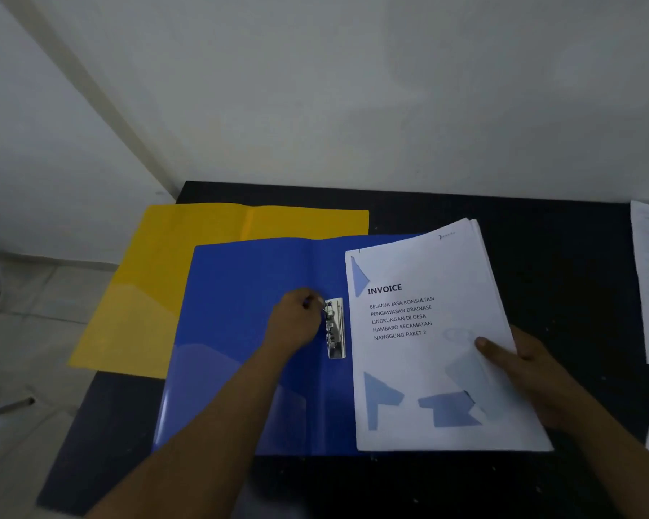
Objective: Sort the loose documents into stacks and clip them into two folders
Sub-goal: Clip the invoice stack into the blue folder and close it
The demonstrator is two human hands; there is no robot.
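Pinching folder clip point(335, 327), gripping invoice stack point(420, 354).

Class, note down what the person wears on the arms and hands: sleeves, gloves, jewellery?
Nothing worn shows. The left hand and right hand are ungloved, and both forearms are bare to the frame's edge: no sleeve, watch or bracelet.

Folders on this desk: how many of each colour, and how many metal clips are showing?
Blue folder: 1
Yellow folder: 1
Metal clip: 1
Total: 3
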